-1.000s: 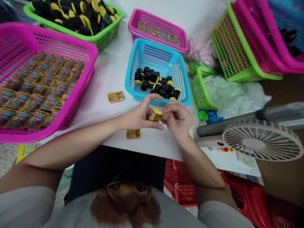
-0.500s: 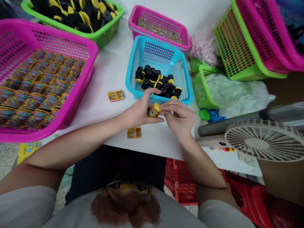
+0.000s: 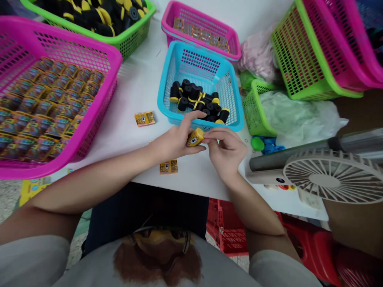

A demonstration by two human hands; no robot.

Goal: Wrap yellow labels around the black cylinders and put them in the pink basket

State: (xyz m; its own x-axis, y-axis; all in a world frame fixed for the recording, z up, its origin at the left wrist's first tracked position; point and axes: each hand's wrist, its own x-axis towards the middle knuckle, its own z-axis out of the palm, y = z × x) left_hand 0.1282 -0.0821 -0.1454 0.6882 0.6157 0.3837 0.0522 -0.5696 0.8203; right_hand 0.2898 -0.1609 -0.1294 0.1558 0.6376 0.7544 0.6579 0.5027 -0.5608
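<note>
My left hand (image 3: pixel 178 139) is closed around a small yellow cylinder (image 3: pixel 195 137) with a printed label, its thumb and fingers on either side of it. At the cylinder's right end, my right hand (image 3: pixel 226 149) has thumb and forefinger pinched together; whatever is between those fingertips is too small to make out. Just beyond both hands stands a blue basket (image 3: pixel 200 124) with black and yellow spool-like cylinders (image 3: pixel 194 95) inside. A stack of printed yellow labels (image 3: pixel 145 118) lies left of my left hand, and another label stack (image 3: pixel 168 166) sits below it near the table edge.
At left, a large pink basket (image 3: pixel 115 59) holds rows of labelled cylinders. Behind are a green basket (image 3: pixel 134 38) of black and yellow pieces and a pink basket (image 3: pixel 236 48). A fan (image 3: pixel 326 179), plastic bags (image 3: pixel 299 115) and tilted, nested baskets (image 3: pixel 311 52) stand at right.
My right fingertips have shifted slightly right along the cylinder's end, uncovering more of it. My left hand keeps its hold. The whole view has moved a little.
</note>
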